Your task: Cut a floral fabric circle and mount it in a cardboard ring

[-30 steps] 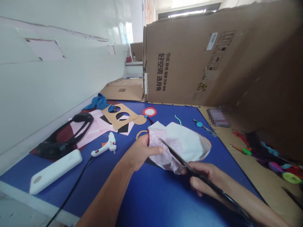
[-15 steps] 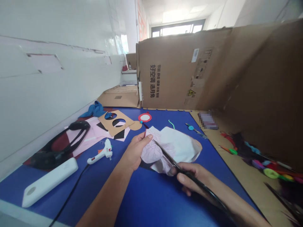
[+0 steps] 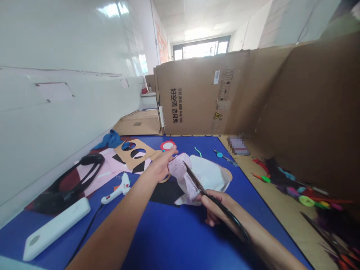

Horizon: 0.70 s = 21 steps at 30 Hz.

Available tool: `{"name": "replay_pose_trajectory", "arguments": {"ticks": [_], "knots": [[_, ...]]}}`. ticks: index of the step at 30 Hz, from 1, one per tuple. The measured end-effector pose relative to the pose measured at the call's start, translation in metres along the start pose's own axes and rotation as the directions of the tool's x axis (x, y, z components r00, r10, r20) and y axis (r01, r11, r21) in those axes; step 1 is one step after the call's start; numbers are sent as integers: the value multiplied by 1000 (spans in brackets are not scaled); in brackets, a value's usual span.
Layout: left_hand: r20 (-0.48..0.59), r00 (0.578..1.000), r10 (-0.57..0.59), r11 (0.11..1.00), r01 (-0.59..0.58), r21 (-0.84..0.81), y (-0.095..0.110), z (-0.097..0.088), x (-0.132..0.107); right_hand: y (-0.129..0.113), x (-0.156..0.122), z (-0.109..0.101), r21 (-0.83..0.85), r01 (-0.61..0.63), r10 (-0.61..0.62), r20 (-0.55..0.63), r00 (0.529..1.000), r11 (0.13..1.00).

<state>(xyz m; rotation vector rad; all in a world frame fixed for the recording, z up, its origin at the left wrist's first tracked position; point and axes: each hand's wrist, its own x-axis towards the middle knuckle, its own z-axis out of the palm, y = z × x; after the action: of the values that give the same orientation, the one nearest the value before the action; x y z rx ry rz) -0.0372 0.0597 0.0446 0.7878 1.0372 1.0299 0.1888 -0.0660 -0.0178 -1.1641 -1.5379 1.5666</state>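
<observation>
Right fingers (image 3: 208, 202) curled tight around black scissors (image 3: 225, 210), blades across pale stitched fabric (image 3: 204, 180); left hand (image 3: 160, 167) just beside, fingers (image 3: 171, 152) straight and close together, touching the fabric's left edge. Beneath, a black sheet (image 3: 165, 193) on the blue tabletop (image 3: 182, 240), centre. Nearer left, a glue gun (image 3: 118, 191); farther left, a cardboard stencil (image 3: 131, 157).

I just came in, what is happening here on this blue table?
A person's right hand holds black scissors, their blades over a white and pink cloth. The left hand is open beside the cloth. A white hot glue gun and a cardboard stencil lie nearby on the blue mat.
</observation>
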Motion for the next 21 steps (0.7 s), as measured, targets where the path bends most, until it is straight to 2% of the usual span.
{"name": "replay_pose_trajectory", "arguments": {"ticks": [3,8,10,15,18,21], "knots": [[74,994,-85,985,95,-143,-24,-15,-20,0,2,5,19,-10,10,16,1000,1000],[76,991,-111,953,127,-275,-51,-22,-43,6,2,11,75,-10,8,23,1000,997],[45,996,-72,953,82,-292,-57,-21,-46,9,1,12,69,1,-4,35,999,998],[32,987,155,924,-134,-358,-59,-17,-52,5,-2,15,37,-11,9,46,999,999],[24,982,187,912,-165,-376,-59,-16,-54,1,-2,16,44,-38,35,71,997,998],[-35,982,187,906,-186,-380,-59,-16,-55,0,-1,17,79,-55,47,97,994,995]]}}
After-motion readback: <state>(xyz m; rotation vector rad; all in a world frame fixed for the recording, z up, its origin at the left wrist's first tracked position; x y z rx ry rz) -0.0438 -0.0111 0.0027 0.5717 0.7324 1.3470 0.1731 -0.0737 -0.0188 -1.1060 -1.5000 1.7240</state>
